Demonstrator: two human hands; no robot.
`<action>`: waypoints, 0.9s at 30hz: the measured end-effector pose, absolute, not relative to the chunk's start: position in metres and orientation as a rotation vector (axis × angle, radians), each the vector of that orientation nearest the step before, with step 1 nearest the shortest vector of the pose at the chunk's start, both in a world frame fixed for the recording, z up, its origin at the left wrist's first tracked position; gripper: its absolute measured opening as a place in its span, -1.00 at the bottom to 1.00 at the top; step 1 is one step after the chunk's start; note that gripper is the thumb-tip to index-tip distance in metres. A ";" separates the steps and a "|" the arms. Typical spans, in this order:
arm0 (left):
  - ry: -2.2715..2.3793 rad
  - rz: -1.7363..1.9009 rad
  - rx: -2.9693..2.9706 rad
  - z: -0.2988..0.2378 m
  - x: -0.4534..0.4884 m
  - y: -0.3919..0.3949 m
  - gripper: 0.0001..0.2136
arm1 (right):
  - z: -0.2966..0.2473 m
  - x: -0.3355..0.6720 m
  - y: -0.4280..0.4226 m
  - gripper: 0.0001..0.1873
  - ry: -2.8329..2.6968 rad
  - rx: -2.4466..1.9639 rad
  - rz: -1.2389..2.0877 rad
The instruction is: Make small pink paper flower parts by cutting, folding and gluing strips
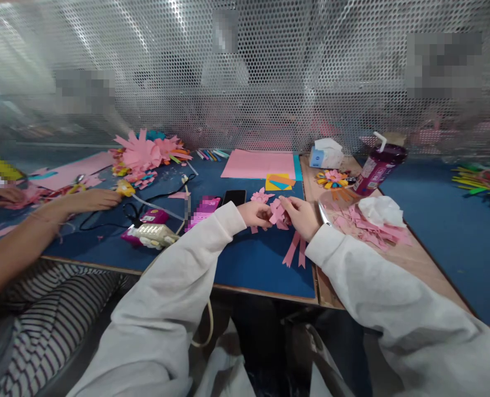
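Observation:
Between my two hands, over the blue table, is a pink paper flower (278, 214) made of cut petals. My left hand (255, 214) is closed with its fingertips at the flower's left edge. From the other side my right hand (305, 217) pinches its upper right part; the fingers partly cover it. Just behind my left hand lies another pink paper flower (261, 195). Forked pink paper strips (295, 251) stick out below my right hand. Near my right wrist a silver metal tool (323, 214) is partly hidden by the sleeve.
Pink paper sheets (257, 164) lie behind my hands. To the right are pink scraps (355, 225), a crumpled tissue (381, 212), a purple bottle (378, 170) and a tissue box (326, 154). At left are phones (206, 212), a power strip (156, 234) with cables, and a co-worker's arm (54, 218).

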State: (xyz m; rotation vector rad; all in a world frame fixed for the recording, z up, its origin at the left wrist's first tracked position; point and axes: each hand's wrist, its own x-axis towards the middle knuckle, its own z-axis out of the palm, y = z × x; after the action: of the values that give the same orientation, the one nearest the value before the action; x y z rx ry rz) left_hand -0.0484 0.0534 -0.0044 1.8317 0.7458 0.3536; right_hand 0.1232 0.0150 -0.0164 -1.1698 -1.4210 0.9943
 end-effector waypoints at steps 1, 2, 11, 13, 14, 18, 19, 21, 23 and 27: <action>0.748 0.350 1.842 -0.004 -0.048 0.053 -0.78 | -0.016 0.123 0.015 -0.52 -1.421 -1.172 0.993; 0.751 0.346 1.852 -0.004 -0.048 0.053 -0.79 | -0.017 0.123 0.015 -0.52 -1.421 -1.174 0.993; 0.981 0.415 2.138 -0.001 -0.039 0.043 -0.82 | -0.012 0.123 0.012 -0.48 -1.352 -1.196 0.968; 1.076 0.512 2.227 -0.003 -0.031 0.037 -0.81 | -0.012 0.124 0.013 -0.48 -1.274 -1.203 0.931; 1.106 0.552 2.260 -0.004 -0.027 0.033 -0.83 | -0.012 0.124 0.014 -0.48 -1.238 -1.203 0.902; 1.134 0.692 2.415 -0.007 -0.017 0.020 -0.93 | -0.015 0.127 0.017 -0.46 -1.178 -1.196 0.811; 1.143 0.740 2.455 -0.008 -0.016 0.019 -0.94 | -0.015 0.128 0.018 -0.45 -1.171 -1.199 0.809; 1.188 0.838 2.495 -0.009 -0.018 0.019 -0.91 | -0.016 0.128 0.018 -0.46 -1.164 -1.208 0.806; 1.238 0.927 2.462 -0.011 -0.021 0.022 -0.86 | -0.015 0.127 0.017 -0.48 -1.171 -1.217 0.798; 1.241 1.065 2.238 -0.010 -0.023 0.028 -0.83 | -0.013 0.124 0.013 -0.52 -1.248 -1.218 0.791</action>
State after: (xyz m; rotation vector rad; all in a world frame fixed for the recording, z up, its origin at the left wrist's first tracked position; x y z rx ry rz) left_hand -0.0234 0.0278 -0.0101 2.2377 1.2408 1.0654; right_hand 0.1243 0.0131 -0.0129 -1.2179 -1.2483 0.7914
